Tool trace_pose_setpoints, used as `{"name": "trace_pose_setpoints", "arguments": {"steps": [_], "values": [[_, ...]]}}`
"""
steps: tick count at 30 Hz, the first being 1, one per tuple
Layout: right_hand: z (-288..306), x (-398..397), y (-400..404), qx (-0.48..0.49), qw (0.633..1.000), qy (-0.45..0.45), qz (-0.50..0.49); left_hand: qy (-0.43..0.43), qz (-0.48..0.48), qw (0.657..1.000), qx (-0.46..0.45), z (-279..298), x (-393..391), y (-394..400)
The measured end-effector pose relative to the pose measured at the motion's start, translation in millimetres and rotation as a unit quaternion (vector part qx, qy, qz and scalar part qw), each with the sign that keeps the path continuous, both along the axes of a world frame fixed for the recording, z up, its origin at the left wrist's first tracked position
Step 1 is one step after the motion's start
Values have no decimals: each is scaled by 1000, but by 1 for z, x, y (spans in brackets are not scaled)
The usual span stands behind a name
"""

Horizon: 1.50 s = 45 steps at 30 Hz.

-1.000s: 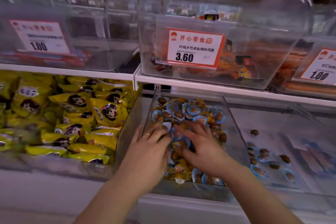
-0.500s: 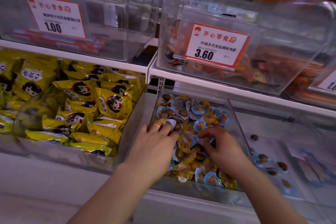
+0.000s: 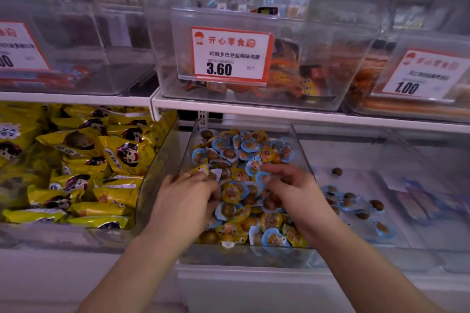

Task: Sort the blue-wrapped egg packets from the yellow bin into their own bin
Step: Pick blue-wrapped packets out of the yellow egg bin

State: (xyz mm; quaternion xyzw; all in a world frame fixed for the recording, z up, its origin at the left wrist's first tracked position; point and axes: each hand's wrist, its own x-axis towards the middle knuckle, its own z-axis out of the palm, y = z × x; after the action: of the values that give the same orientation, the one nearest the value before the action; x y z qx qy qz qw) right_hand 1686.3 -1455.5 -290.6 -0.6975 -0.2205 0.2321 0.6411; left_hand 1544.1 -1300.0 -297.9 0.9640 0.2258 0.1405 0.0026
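We cannot see the fingertips of the left hand (image 3: 187, 192), buried among the egg packets (image 3: 244, 160), nor tell what the right hand (image 3: 292, 190) holds, since its curled fingers cover it. The left price tag (image 3: 17, 46) is cut off by the edge. The small print on the right price tag (image 3: 424, 73) blurs beyond reading.

A white shelf board (image 3: 305, 109) is running across the shop display, with clear plastic tubs (image 3: 330, 63) sitting on top of it. A price tag (image 3: 231, 56) reading 3.60 is hanging on the middle tub, and further tags (image 3: 422, 75) are showing 1.00 to the right and partly at the left edge. Below the board, yellow snack bags (image 3: 76, 160) are lying piled at the left. Dim, soft light is falling over everything, and the edges are blurring.
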Motion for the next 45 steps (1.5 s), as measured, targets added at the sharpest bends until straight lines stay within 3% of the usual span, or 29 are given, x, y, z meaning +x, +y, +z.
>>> {"name": "trace_pose_setpoints", "arguments": {"steps": [8, 13, 18, 20, 23, 25, 27, 29, 33, 37, 41, 45], "values": [[1, -4, -10, -27, 1000, -10, -1, 96, 23, 994, 50, -3, 2, 2], [2, -6, -12, -45, 999, -17, 2, 5, 35, 998, 46, -5, 5, -1], [7, -8, -13, -23, 1000, -2, -17, -148, 35, 985, -82, -2, 5, -2], [10, -11, -11, 9, 998, 55, -14, -245, 6, 950, -191, 7, 6, -7], [18, -21, -6, 77, 968, 237, 21, -369, -54, 846, -381, 25, 11, -25], [25, -28, -4, 127, 930, 335, 75, -390, -82, 771, -497, 27, 19, -42], [29, -33, -4, 160, 909, 362, 134, -392, -64, 734, -550, 22, 29, -54], [26, -35, -3, 169, 902, 369, 143, -393, -41, 744, -539, 15, 35, -62], [17, -36, -1, 139, 917, 364, 89, -341, -81, 850, -394, 7, 37, -71], [20, -28, -5, 136, 939, 310, 54, -309, -103, 859, -394, 1, 32, -72], [34, -2, -24, 138, 957, 253, 30, -311, -119, 848, -413, 0, 24, -61], [39, 52, -59, 117, 973, 167, -112, -266, -130, 906, -303, -4, 20, -44]]}}
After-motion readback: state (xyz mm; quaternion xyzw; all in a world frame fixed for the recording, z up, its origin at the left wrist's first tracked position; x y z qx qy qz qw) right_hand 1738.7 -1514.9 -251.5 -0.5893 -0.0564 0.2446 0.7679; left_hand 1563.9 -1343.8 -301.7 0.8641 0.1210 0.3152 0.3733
